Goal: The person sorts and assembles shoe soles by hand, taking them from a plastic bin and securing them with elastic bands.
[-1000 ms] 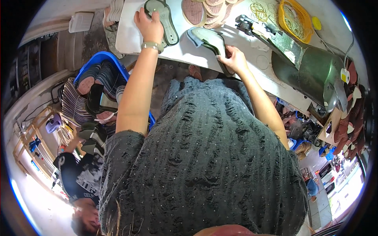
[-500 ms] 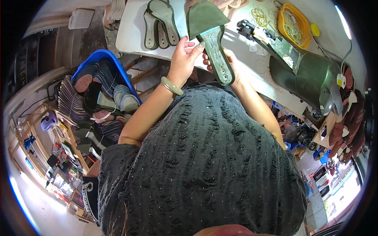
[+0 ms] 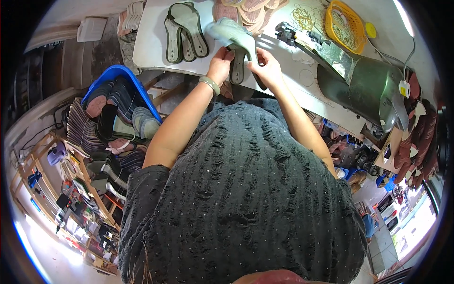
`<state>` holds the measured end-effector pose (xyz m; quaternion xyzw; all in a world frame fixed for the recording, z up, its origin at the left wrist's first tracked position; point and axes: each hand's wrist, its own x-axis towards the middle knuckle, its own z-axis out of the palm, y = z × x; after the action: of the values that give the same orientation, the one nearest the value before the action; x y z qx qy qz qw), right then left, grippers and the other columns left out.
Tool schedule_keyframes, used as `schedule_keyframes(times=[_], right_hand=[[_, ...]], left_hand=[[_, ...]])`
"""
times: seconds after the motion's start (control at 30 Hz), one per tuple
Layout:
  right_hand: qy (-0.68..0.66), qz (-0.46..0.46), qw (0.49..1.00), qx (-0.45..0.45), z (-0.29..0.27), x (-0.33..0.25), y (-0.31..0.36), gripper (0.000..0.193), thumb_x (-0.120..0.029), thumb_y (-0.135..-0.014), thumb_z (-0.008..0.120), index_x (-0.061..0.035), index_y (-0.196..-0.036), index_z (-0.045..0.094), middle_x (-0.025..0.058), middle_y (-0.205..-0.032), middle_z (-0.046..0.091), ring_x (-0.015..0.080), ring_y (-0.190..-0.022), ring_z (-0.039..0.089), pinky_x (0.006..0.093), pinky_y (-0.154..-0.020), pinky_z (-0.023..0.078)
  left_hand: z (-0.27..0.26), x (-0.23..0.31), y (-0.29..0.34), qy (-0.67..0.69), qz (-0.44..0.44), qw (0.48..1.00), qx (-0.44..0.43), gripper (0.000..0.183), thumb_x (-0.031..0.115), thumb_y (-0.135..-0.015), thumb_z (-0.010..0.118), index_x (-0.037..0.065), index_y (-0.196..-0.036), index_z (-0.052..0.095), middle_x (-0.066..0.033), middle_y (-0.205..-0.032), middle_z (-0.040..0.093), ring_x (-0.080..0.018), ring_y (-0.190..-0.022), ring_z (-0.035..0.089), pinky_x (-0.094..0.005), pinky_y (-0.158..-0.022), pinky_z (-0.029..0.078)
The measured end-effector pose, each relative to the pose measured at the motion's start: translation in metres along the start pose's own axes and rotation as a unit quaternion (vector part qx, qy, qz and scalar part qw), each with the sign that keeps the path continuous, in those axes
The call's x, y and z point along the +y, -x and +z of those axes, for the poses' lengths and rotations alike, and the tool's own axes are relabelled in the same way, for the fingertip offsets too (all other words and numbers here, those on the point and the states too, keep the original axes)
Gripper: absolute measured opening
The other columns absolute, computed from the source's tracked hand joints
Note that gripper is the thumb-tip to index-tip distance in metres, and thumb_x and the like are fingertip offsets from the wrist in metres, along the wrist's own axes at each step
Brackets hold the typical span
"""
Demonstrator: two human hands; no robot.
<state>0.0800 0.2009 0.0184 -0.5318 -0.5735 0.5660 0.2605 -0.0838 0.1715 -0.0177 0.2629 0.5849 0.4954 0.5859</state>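
Observation:
My left hand is closed, thumb and fingers pinching the edge of a dark green shoe sole whose heel end hangs over the table edge. In my right hand, also closed, is a second sole, tilted on its side beside the first. Their upper ends overlap, and the paler front part is smeared by motion. Just left of my hands lie several similar green soles, overlapping, with small holes in their heels.
The white table also bears pinkish sole pieces, a yellow basket with rubber bands, and a dark green machine at right. Left of me stands a blue crate full of bundled soles. Reddish-brown pieces hang at far right.
The held soles have turned from nearly flat together to tilted and partly separated. My right hand has come up from behind and shows its back. The view has shifted slightly.

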Motion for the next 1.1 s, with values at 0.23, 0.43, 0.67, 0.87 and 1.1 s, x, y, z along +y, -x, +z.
schedule_keyframes(times=[0.23, 0.43, 0.67, 0.87, 1.1], right_hand=[[-0.238, -0.056, 0.969, -0.043, -0.015, -0.035, 0.028, 0.019, -0.005, -0.084, 0.064, -0.0032, -0.102, 0.057, -0.0047, -0.082, 0.050, 0.0041, -0.074, 0.047, 0.0195, -0.069, 0.041], [-0.373, -0.060, 0.924, -0.055, -0.018, -0.072, 0.045, 0.023, -0.005, -0.088, 0.060, -0.0037, -0.110, 0.053, 0.0049, -0.103, 0.058, 0.0115, -0.096, 0.054, 0.0287, -0.091, 0.041], [-0.325, -0.044, 0.940, -0.098, -0.018, -0.094, 0.051, 0.043, -0.023, -0.089, 0.059, -0.0011, -0.123, 0.045, 0.0118, -0.099, 0.061, 0.0210, -0.083, 0.060, 0.0364, -0.079, 0.050], [-0.392, -0.084, 0.912, -0.088, -0.022, -0.106, 0.056, 0.045, -0.031, -0.090, 0.058, 0.0017, -0.119, 0.047, 0.0129, -0.088, 0.061, 0.0209, -0.070, 0.059, 0.0332, -0.065, 0.050], [-0.405, -0.125, 0.905, -0.031, -0.021, -0.114, 0.064, 0.032, -0.018, -0.092, 0.057, 0.0011, -0.117, 0.048, 0.0113, -0.085, 0.060, 0.0154, -0.066, 0.059, 0.0306, -0.058, 0.051]], left_hand=[[-0.001, 0.033, 0.010, -0.300, 0.212, 0.927, 0.073, 0.034, 0.014, -0.092, 0.049, -0.006, -0.120, 0.048, -0.0233, -0.116, 0.055, -0.0378, -0.107, 0.054, -0.0427, -0.094, 0.041], [0.036, 0.160, 0.057, 0.423, -0.042, 0.898, -0.112, 0.034, 0.023, -0.096, 0.049, 0.001, -0.121, 0.052, -0.0104, -0.114, 0.061, -0.0223, -0.105, 0.058, -0.0366, -0.090, 0.045], [0.042, 0.162, 0.066, 0.197, 0.019, 0.974, -0.106, 0.033, 0.021, -0.092, 0.059, 0.000, -0.116, 0.053, -0.0099, -0.112, 0.061, -0.0186, -0.102, 0.060, -0.0301, -0.088, 0.046], [0.056, 0.194, 0.080, 0.392, -0.077, 0.904, -0.153, 0.077, 0.066, -0.091, 0.024, 0.001, -0.128, 0.043, -0.0161, -0.115, 0.057, -0.0207, -0.086, 0.062, -0.0322, -0.077, 0.051], [0.060, 0.177, 0.078, 0.183, 0.013, 0.960, -0.212, 0.058, 0.052, -0.098, 0.029, 0.004, -0.119, 0.053, -0.0109, -0.099, 0.061, -0.0194, -0.068, 0.057, -0.0312, -0.054, 0.047]])
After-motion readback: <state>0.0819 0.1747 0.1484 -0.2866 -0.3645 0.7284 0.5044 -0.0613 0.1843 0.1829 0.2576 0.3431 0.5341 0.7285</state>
